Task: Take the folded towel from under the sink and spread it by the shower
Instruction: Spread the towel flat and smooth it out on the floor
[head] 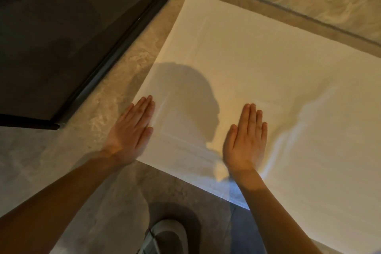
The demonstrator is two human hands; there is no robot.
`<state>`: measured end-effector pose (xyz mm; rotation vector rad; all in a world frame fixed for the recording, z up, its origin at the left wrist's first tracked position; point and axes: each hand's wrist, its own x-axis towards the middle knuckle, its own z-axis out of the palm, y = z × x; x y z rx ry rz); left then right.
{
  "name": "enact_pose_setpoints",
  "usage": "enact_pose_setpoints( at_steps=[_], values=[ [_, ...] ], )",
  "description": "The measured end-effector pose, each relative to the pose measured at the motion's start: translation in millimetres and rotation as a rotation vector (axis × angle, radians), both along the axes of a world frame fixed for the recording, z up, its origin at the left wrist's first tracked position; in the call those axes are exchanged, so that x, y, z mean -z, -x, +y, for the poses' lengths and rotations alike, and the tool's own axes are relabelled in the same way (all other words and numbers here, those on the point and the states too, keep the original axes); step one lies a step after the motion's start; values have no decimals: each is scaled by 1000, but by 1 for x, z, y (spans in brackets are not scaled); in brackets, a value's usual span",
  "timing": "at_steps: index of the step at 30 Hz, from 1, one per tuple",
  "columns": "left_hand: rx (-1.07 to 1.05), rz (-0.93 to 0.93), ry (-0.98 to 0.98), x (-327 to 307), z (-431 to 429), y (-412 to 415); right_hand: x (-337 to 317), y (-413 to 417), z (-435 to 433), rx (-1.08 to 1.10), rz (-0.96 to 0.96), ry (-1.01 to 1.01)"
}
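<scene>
A white towel (257,64) lies unfolded and flat on the tiled floor, its left edge running beside the dark frame of the shower (115,47). My left hand (132,132) lies flat with straight fingers on the towel's near left corner. My right hand (246,138) presses palm down on the towel's near edge, fingers straight and together. A few soft creases run across the cloth to the right of my right hand. The towel's right part runs out of view.
Beige stone floor (99,113) surrounds the towel. The dark glass shower panel (51,27) fills the upper left. A grey slipper (167,235) on my foot shows at the bottom. A floor joint (288,8) runs along the towel's far side.
</scene>
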<state>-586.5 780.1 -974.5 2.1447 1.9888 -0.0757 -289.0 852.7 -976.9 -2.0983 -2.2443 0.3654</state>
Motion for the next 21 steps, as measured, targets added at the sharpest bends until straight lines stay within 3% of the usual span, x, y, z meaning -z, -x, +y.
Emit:
enact_pose_setpoints(
  at_steps=[13, 21],
  values=[
    [-111, -137, -55, -11, 11, -6, -3, 1, 2, 7, 10, 29],
    [150, -89, -234, -42, 160, -100, -43, -31, 56, 43, 285, -140]
  ],
)
